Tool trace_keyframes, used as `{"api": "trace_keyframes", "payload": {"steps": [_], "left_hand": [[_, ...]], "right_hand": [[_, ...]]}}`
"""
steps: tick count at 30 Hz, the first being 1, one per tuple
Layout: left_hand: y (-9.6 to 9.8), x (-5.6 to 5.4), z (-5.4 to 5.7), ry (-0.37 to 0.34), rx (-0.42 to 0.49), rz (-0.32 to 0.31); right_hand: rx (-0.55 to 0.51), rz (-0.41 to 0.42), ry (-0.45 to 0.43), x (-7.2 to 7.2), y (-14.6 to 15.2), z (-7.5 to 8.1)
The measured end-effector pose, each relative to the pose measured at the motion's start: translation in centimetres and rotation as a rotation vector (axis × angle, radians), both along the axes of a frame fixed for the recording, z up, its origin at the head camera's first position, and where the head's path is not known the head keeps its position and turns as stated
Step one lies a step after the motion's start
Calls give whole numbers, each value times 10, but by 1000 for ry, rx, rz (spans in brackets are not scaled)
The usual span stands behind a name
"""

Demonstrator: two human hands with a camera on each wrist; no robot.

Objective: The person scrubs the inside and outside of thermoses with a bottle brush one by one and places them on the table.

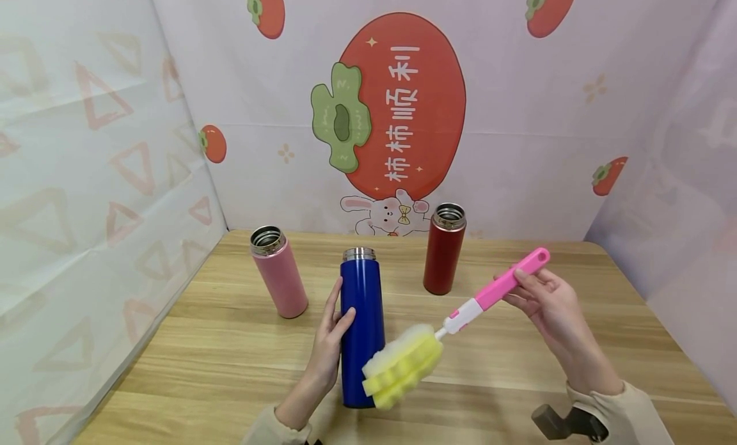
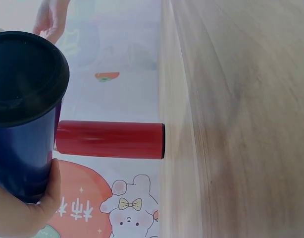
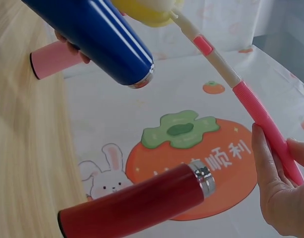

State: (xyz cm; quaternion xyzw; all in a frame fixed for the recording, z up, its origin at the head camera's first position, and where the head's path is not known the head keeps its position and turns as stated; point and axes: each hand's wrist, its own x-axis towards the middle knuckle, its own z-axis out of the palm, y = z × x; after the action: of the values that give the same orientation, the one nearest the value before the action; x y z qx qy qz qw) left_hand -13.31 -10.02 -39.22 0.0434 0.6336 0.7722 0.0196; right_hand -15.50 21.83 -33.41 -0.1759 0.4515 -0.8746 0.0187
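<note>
While the left hand [image 1: 328,344] grips the blue bottle [image 1: 364,311] above the tabletop [image 1: 201,362], the right hand [image 1: 551,309] pinches the sponge brush [image 1: 464,315] by its handle [image 1: 507,285]. Beyond stands the red bottle [image 1: 444,256].

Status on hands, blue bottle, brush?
Left hand grips blue bottle, off the table. Right hand holds brush. Bottle's mouth uncapped, nothing seen blocking it.

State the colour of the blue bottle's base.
The blue bottle's base is black; the left wrist view shows it best.
</note>
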Motion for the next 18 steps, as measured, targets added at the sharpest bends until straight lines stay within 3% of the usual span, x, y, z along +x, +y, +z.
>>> {"api": "trace_keyframes", "payload": {"steps": [8,18], "left_hand": [[0,0,-1,5,-15,1],[2,3,-5,37,-25,-43]], "right_hand": [[59,16,24,0,-3,-3],[31,-121,-12,-7,-3,5]]}}
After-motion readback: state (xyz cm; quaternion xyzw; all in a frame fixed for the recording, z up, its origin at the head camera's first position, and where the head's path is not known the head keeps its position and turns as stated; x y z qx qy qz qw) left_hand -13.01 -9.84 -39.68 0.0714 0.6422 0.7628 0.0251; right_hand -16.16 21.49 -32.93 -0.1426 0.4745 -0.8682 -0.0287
